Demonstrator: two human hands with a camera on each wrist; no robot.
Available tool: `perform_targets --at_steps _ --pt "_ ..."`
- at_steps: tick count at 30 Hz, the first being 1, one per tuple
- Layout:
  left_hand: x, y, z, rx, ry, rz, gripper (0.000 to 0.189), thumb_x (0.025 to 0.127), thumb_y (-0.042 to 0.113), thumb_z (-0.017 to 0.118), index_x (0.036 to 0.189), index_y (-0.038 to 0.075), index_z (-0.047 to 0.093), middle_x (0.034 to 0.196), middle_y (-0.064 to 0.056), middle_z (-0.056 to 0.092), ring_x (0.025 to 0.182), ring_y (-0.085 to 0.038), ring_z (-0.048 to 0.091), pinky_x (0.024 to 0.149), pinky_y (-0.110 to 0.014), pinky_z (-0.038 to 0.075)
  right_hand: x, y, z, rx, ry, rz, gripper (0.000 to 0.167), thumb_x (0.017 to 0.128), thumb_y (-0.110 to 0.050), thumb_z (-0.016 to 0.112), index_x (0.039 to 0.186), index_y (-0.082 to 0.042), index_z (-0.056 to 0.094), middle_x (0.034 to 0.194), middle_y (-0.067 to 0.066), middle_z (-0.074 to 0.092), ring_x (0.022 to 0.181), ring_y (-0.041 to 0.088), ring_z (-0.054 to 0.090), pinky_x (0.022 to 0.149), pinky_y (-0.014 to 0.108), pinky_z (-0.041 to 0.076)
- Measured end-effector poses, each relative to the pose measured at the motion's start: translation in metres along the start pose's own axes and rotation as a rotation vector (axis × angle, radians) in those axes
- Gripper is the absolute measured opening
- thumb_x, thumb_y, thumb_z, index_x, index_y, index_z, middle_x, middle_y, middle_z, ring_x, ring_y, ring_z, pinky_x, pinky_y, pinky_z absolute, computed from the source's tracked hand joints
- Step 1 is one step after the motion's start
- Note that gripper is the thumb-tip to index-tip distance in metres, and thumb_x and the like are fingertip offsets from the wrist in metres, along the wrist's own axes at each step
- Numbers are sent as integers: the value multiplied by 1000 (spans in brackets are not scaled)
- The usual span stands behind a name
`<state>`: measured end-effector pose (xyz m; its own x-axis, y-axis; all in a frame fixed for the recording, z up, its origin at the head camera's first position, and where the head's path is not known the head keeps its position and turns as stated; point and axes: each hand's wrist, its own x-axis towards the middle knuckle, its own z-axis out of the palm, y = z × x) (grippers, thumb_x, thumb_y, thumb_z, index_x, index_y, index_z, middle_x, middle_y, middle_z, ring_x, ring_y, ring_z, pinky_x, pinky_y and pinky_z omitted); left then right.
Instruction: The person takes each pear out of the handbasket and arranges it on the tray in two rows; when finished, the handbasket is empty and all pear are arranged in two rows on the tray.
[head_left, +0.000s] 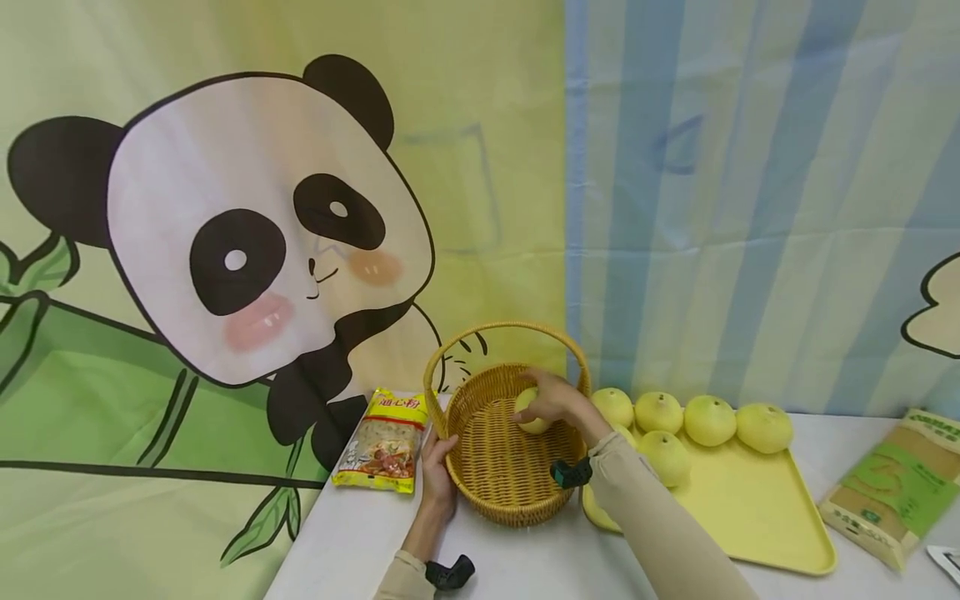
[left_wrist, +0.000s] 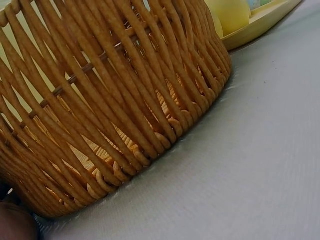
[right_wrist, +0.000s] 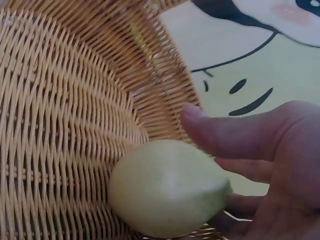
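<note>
A woven wicker basket [head_left: 495, 458] with a tall hoop handle stands on the white table. My left hand [head_left: 437, 475] holds its left side, thumb over the rim and fingers outside. The left wrist view shows mostly the basket's outer weave [left_wrist: 115, 100]. Inside the basket, a pale yellow-green pomelo [right_wrist: 165, 190] rests against the right part of the wall. My right hand [head_left: 555, 398] reaches in over the rim beside it. In the right wrist view, the thumb [right_wrist: 230, 135] is spread apart from the pomelo; the other fingers are partly hidden behind it.
Right of the basket, a yellow tray [head_left: 757, 508] bears several more pomelos [head_left: 708, 421] at its back and left. A yellow-and-red food packet [head_left: 386, 442] lies left of the basket. A green-and-brown packet [head_left: 892, 483] lies at far right. Behind hangs a panda-print curtain [head_left: 495, 167].
</note>
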<state>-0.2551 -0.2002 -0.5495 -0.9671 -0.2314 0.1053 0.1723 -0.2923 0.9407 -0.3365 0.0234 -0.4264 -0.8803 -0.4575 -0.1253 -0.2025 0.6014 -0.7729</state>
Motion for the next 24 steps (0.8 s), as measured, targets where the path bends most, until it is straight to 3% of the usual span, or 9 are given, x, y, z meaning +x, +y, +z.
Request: perform_targets --at_steps 2,4,9,12,16,21,24 --pt "0 0 0 2 -5 0 69 101 17 48 168 13 31 164 -17 44 144 -30 46 114 -32 40 4 3 1 -14 -1 -1 77 92 -13 81 160 -7 45 165 22 43 134 43 57 86 44 54" --pt "1 0 -1 8 -10 5 70 101 18 48 168 14 30 163 -18 45 144 -31 47 114 -32 40 8 6 2 -3 -5 5 75 92 -9 80 160 -8 47 165 22 42 134 42 57 85 42 53" --pt "0 -1 0 11 -1 13 64 102 17 47 165 15 38 161 -20 46 140 -31 50 112 -32 42 13 12 3 89 -51 30 69 93 -12 80 155 -3 52 163 24 45 145 46 47 109 54 50" --pt "0 -1 2 1 7 11 63 101 16 46 164 14 41 159 -21 47 138 -30 51 112 -33 42 17 16 4 135 -76 54 66 93 -19 82 151 -3 56 158 23 50 143 45 49 112 56 47" --pt "2 -2 3 -2 4 11 61 102 16 46 163 14 42 159 -21 47 139 -29 52 113 -35 42 23 24 10 197 -78 57 68 90 -26 84 150 -4 58 150 20 56 131 37 59 106 49 52" --pt "0 -2 2 14 12 5 62 101 17 46 163 15 42 158 -19 48 140 -29 51 115 -36 41 28 33 23 389 -125 4 69 86 -17 88 148 -2 60 139 17 64 105 23 68 86 34 57" --pt "-1 -1 1 21 2 7 63 101 18 46 164 15 40 159 -20 47 141 -30 50 116 -37 41 27 33 26 479 -179 -48 67 84 -12 89 145 -1 63 133 15 68 98 18 69 81 30 57"
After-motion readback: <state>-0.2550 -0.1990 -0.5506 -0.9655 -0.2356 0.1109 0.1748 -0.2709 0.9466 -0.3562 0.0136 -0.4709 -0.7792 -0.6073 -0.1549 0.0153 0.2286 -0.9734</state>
